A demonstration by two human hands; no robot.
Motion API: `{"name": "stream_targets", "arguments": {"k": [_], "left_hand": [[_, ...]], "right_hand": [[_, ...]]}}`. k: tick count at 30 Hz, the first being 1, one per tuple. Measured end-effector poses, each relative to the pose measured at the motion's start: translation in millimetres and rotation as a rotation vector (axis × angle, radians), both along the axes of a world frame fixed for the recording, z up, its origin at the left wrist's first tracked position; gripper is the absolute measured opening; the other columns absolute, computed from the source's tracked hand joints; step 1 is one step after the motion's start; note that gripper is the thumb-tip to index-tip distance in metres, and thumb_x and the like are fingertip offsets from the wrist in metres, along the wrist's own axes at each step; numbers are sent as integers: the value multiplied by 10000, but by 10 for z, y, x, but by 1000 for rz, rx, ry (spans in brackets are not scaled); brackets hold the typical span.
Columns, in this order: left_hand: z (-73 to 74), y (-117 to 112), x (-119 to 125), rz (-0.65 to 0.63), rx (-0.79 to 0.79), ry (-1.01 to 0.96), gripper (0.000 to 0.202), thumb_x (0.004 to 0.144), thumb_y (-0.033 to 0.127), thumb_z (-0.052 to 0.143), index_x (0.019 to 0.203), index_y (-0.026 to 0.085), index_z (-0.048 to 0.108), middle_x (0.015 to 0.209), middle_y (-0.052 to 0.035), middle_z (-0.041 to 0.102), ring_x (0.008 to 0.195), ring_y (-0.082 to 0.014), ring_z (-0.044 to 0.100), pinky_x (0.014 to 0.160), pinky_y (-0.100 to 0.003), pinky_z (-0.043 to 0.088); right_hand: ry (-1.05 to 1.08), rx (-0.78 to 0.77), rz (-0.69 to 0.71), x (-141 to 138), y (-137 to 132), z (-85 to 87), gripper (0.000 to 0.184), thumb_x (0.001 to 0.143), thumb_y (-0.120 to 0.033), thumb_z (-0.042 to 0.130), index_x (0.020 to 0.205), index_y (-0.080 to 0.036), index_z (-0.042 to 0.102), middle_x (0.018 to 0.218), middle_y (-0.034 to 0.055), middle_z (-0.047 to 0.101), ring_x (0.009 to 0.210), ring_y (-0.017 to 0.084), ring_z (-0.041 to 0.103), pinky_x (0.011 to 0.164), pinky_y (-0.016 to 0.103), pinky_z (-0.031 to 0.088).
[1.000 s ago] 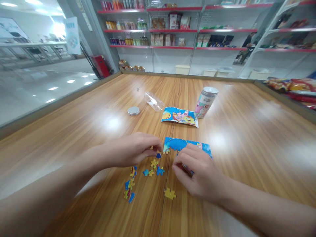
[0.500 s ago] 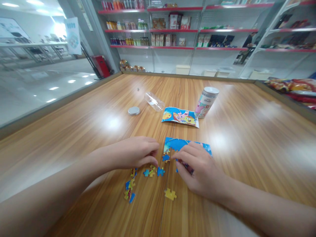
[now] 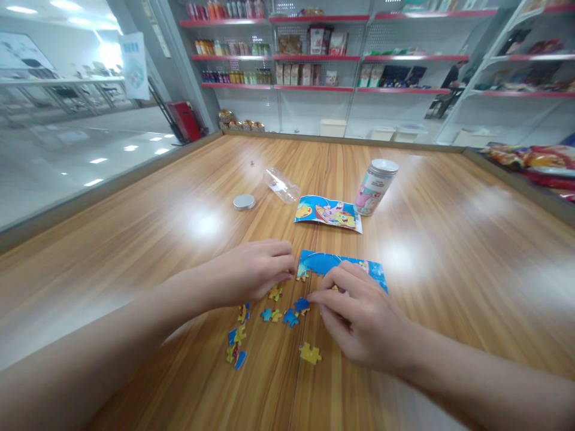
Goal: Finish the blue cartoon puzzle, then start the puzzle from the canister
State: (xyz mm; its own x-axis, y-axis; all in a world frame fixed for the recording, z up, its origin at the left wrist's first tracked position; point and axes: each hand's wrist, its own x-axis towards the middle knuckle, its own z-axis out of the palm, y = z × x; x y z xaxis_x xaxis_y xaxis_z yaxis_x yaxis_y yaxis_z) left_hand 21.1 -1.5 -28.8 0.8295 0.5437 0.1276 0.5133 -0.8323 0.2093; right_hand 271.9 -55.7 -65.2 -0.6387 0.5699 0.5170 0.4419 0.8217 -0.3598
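A partly joined blue jigsaw (image 3: 354, 265) lies on the wooden table (image 3: 449, 251) in front of me. My left hand (image 3: 254, 270) rests at its left edge with the fingers curled together, and what they hold is hidden. My right hand (image 3: 359, 311) lies on the jigsaw with bent fingers holding nothing. Its index fingertip touches a loose blue piece (image 3: 301, 304). More loose pieces lie below my hands: a yellow piece (image 3: 275, 293), a blue and yellow pair (image 3: 271, 314), a single yellow piece (image 3: 310, 353) and a small cluster (image 3: 236, 344).
Beyond the jigsaw lie a cartoon picture sheet (image 3: 327, 213), an upright printed can (image 3: 375, 186), a clear tube on its side (image 3: 281, 184) and a round metal lid (image 3: 244, 202). Shop shelves (image 3: 314, 57) stand behind the table. Snack bags (image 3: 534, 161) are piled at the right edge.
My left hand moved back up to the jigsaw's left edge. My right index finger reached left and a blue piece shifted down and away from the jigsaw's corner.
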Motion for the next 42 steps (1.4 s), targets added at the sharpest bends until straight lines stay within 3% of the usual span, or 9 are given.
{"name": "stream_targets", "arguments": {"k": [4, 7, 13, 27, 35, 38, 40, 42], "left_hand": [[-89, 27, -11, -93, 113, 17, 344, 955, 114, 518, 1282, 181, 602, 1379, -111, 581, 1160, -252, 548, 1002, -402, 485], [-172, 52, -36, -134, 112, 61, 596, 838, 32, 572, 1410, 188, 513, 1496, -87, 513, 1254, -282, 486, 1072, -438, 467], [-187, 49, -31, -117, 75, 74, 651, 781, -10, 548, 1407, 167, 523, 1480, -80, 538, 1250, -277, 488, 1084, -429, 470], [-159, 39, -17, -118, 76, 91, 569, 821, -5, 506, 1368, 140, 566, 1461, -67, 552, 1204, -271, 508, 1064, -422, 489], [-57, 36, -17, -134, 122, 54, 299, 926, 91, 557, 1201, 167, 644, 1367, -103, 600, 1153, -253, 556, 993, -394, 487], [45, 62, -88, -84, 107, 40, 148, 986, 158, 531, 1015, 164, 675, 1091, -95, 673, 997, -214, 592, 860, -332, 483], [118, 74, -151, -53, 56, 72, 167, 992, 192, 545, 866, 160, 651, 863, -57, 655, 839, -183, 588, 740, -296, 448], [185, 68, -197, -28, -39, 129, 200, 968, 230, 614, 780, 163, 625, 765, -23, 631, 729, -152, 572, 656, -274, 405]], "right_hand": [[-130, -71, -29, -19, -4, 7, 199, 963, -233, 553, 1066, -156, 705, 968, 93, 586, 917, 235, 498, 798, 412, 431], [-205, -109, -29, -34, -10, 10, 236, 975, -340, 566, 1044, -168, 712, 959, 88, 567, 908, 238, 488, 797, 418, 425], [-213, -73, -8, -25, -16, -15, 230, 991, -338, 555, 1107, -202, 700, 980, 76, 550, 910, 225, 476, 803, 400, 399], [-247, -181, 22, -9, -50, 46, 126, 920, -295, 667, 899, -180, 619, 954, 48, 592, 909, 214, 504, 803, 369, 374], [-186, -73, 42, -19, -40, 12, 204, 973, -312, 604, 828, -168, 603, 878, 41, 587, 836, 190, 493, 756, 355, 330], [-142, -47, 37, -13, -33, 27, 188, 987, -250, 557, 839, -161, 630, 846, 39, 583, 807, 181, 481, 731, 348, 313], [-146, -42, 51, -10, -37, 34, 184, 974, -224, 562, 817, -158, 633, 816, 36, 588, 795, 179, 479, 724, 349, 306], [-162, -44, 88, -10, -50, 32, 202, 958, -226, 579, 773, -155, 617, 785, 33, 595, 777, 175, 481, 715, 349, 303]]}}
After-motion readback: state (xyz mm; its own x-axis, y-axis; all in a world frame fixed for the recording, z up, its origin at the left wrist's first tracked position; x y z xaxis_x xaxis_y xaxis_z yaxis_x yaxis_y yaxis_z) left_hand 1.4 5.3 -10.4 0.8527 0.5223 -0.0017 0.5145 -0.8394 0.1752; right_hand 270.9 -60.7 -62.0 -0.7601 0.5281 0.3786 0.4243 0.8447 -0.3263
